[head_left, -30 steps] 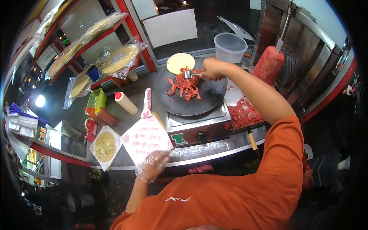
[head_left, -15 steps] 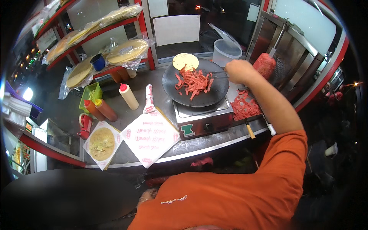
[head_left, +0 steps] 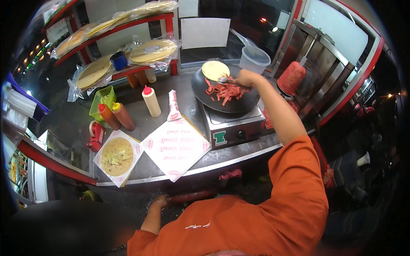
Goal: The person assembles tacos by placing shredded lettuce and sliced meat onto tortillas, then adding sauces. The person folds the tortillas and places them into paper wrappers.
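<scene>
Steel counter | green bin: lettuce | pan: meat strips | right grip: clasping utensil | left grip: cannot tell

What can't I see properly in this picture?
In the head view:
Metal utensil: its tip is too small and blurred, close to the right hand.
Red shavings beside the stove: mostly behind the right forearm.
Left hand: too dim to tell whether it holds anything.
Lower left: a dark blurred patch hides what's there.
</scene>
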### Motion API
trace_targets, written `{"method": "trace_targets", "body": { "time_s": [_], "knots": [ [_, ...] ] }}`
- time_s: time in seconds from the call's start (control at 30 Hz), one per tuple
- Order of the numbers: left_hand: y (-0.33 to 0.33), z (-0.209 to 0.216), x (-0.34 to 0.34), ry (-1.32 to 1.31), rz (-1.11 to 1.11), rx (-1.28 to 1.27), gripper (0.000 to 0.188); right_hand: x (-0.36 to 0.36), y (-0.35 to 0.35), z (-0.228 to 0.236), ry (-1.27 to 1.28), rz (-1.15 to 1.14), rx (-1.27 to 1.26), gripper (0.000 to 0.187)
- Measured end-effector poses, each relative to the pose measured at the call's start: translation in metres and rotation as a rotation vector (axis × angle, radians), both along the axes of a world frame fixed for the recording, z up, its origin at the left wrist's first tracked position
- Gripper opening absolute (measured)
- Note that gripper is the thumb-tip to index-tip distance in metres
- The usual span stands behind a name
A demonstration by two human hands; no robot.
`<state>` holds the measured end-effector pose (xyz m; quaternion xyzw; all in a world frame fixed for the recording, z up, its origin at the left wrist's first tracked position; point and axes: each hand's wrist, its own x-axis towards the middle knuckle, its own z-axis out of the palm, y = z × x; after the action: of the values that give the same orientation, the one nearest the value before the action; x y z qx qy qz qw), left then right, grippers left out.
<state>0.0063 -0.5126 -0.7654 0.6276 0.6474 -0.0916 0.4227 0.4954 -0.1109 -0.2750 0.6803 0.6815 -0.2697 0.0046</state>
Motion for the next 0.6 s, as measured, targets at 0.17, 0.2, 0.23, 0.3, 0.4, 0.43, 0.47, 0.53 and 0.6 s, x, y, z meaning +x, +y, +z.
{"method": "trace_targets", "body": {
  "time_s": [0.17, 0.2, 0.23, 0.3, 0.4, 0.43, 0.47, 0.53, 0.6],
  "knots": [
    [-0.051, -0.019, 0.032, -0.065, 0.044, -0.117, 0.040, -0.002, -0.019, 0.004, 0.583, -0.144, 0.163, 0.033],
    [-0.068, -0.020, 0.037, -0.030, -0.005, -0.227, 0.040, -0.002, -0.017, -0.002, 0.463, -0.094, -0.002, 0.033],
    [-0.081, -0.020, 0.039, -0.036, 0.005, -0.263, 0.039, 0.003, -0.014, -0.006, 0.374, -0.011, -0.097, 0.032],
    [-0.108, -0.017, 0.046, -0.069, 0.083, -0.298, 0.039, 0.027, -0.006, -0.010, 0.334, 0.198, -0.187, 0.030],
    [-0.128, -0.009, 0.053, -0.102, 0.235, -0.312, 0.039, 0.105, 0.002, 0.016, 0.148, 0.207, -0.113, 0.031],
    [-0.131, -0.006, 0.055, -0.107, 0.283, -0.314, 0.039, 0.138, 0.000, 0.032, 0.307, 0.095, -0.131, 0.031],
    [-0.130, -0.004, 0.059, -0.109, 0.320, -0.310, 0.039, 0.162, -0.002, 0.045, 0.195, -0.054, -0.028, 0.035],
    [-0.126, -0.002, 0.068, -0.117, 0.386, -0.286, 0.038, 0.179, -0.008, 0.043, 0.110, -0.095, -0.023, 0.035],
    [-0.120, -0.001, 0.082, -0.132, 0.443, -0.258, 0.038, 0.171, -0.009, 0.029, 0.252, -0.288, -0.131, 0.035]
  ]
}}
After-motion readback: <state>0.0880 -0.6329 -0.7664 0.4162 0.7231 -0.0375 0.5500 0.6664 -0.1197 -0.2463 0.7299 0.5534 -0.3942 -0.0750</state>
